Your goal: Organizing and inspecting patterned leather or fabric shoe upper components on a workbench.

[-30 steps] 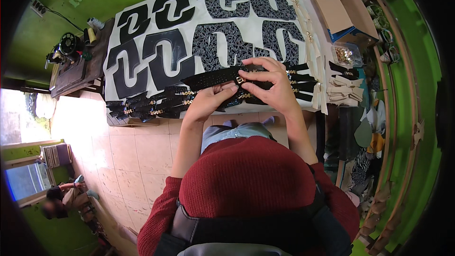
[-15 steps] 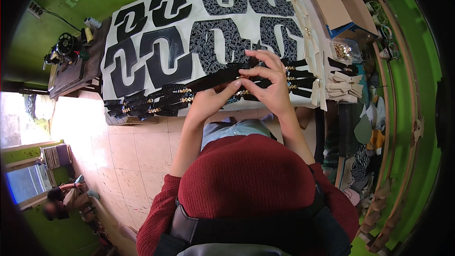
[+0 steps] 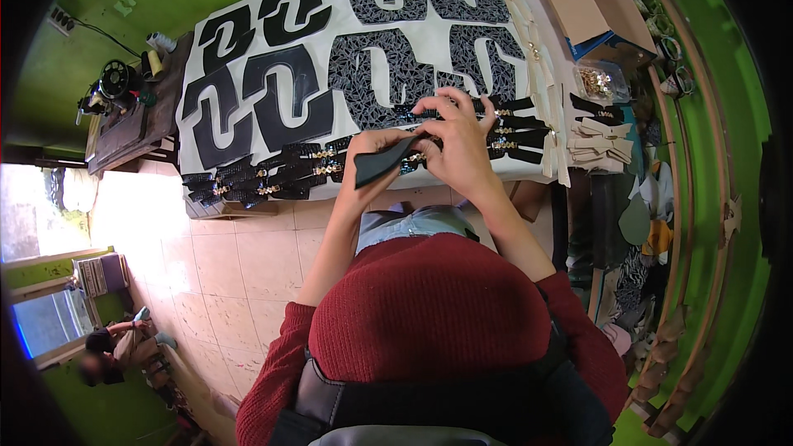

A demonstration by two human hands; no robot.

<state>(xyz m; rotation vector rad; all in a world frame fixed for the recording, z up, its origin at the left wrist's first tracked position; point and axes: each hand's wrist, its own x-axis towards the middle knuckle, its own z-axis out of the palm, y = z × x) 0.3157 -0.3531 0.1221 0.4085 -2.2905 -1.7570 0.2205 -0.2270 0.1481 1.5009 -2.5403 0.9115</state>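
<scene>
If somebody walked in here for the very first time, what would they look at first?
Probably the big curvy cut-outs on the white-covered table: plain dark pieces on the left, patterned pieces on the right. Next might be the dark red sweater, large at the bottom middle, and the bright green wall. Just above the sweater, the left hand and right hand hold a black strip.

Matt dark strip point(image 3: 378, 166) (smooth-looking)
</scene>
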